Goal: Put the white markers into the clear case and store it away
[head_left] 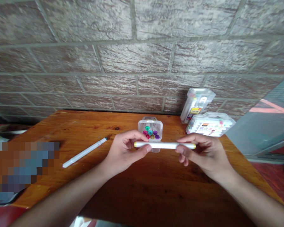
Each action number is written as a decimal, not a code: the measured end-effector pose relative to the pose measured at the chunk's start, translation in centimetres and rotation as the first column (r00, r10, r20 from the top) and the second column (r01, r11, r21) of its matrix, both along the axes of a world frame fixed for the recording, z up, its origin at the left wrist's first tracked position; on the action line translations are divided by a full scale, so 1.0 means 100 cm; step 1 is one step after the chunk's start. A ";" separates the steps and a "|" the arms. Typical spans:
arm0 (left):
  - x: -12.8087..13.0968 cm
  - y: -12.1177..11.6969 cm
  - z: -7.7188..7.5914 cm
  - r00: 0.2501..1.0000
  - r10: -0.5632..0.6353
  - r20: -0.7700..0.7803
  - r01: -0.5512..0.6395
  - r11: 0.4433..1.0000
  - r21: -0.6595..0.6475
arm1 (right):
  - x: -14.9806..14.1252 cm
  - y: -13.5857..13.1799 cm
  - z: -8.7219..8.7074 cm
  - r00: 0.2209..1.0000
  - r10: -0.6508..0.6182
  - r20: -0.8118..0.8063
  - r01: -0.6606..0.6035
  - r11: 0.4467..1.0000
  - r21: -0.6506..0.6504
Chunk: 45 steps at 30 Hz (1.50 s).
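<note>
A white marker (164, 145) with yellow ends is held level above the table, pinched near both ends. My left hand (126, 148) grips its left part between thumb and fingers. On the right part, my right hand (202, 151) is closed in the same kind of pinch. Just behind the marker, a clear plastic case (160, 126) lies open toward me, with several markers in it showing green, pink, red, purple and brownish ends. The marker hides part of the case's lower front. To the left of my left hand, another white marker (84, 153) with a dark teal tip rests on the wood.
At the back right stand an upright clear marker case (195, 105) and a lower case with a handle (210, 124). The wooden table (123, 121) meets a brick-patterned wall (109, 60). A pixelated patch covers the left edge.
</note>
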<state>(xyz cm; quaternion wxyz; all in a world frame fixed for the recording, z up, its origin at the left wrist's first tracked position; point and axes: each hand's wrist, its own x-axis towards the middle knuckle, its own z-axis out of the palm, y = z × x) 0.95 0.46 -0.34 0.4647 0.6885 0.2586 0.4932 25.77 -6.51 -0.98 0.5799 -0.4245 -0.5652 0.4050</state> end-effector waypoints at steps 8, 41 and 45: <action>-0.001 0.000 -0.001 1.000 -0.021 0.019 0.021 1.000 -0.008 | 0.002 0.001 0.000 0.999 0.034 -0.011 -0.034 0.999 -0.006; -0.014 0.013 -0.004 0.948 -0.173 0.266 0.235 0.946 -0.222 | 0.007 0.003 0.015 0.939 0.126 -0.319 -0.173 0.977 -0.124; -0.014 0.013 -0.003 0.935 -0.182 0.305 0.264 0.931 -0.251 | 0.008 0.002 0.016 0.922 0.154 -0.354 -0.210 0.970 -0.123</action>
